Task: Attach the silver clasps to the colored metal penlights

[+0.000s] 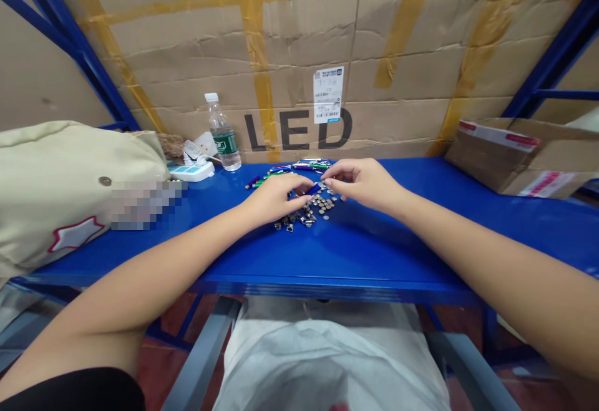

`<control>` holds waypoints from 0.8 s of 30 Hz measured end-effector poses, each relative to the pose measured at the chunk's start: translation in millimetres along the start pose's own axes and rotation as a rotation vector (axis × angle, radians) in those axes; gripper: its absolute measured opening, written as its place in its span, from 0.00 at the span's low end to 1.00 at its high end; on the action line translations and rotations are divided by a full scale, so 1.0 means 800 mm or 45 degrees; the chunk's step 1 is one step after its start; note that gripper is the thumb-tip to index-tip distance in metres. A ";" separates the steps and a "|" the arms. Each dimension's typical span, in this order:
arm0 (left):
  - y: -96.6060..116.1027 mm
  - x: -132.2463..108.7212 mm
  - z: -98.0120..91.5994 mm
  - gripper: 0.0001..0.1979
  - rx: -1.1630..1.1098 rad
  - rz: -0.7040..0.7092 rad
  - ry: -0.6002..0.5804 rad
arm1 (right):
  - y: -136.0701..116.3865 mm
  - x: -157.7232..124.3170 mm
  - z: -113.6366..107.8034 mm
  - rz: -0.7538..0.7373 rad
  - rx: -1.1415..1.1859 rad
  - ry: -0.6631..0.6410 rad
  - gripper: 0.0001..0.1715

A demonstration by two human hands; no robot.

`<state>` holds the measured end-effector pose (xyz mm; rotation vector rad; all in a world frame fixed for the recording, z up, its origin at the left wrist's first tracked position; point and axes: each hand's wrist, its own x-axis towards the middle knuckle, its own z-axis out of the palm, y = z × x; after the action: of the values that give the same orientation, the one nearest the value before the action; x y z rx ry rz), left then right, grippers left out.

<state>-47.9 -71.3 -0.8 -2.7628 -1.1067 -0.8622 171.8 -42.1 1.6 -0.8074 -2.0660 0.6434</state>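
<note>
My left hand [277, 198] and my right hand [359, 181] meet over a blue shelf [374, 255]. Between their fingertips is a small blue cylinder [314, 189]; my left fingers pinch one end of it and my right fingertips close at the other. Under both hands lies a heap of small metal button-like parts [311, 209]. Just behind the hands lie several coloured pen-like tubes [299, 168], blue, green and purple.
A water bottle [223, 133] and a white power strip [191, 170] stand at the back left. A cream bag [65, 186] fills the left end. A cardboard box [515, 155] sits at the right, with a large carton marked LED [299, 74] behind.
</note>
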 end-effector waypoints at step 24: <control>-0.002 -0.001 0.000 0.08 -0.001 0.064 0.125 | -0.007 -0.004 -0.008 -0.677 -0.430 -0.061 0.09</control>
<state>-49.4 -70.6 -1.3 -2.7033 -1.0171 -0.9807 176.8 -47.5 7.2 -0.3866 -2.3337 0.0210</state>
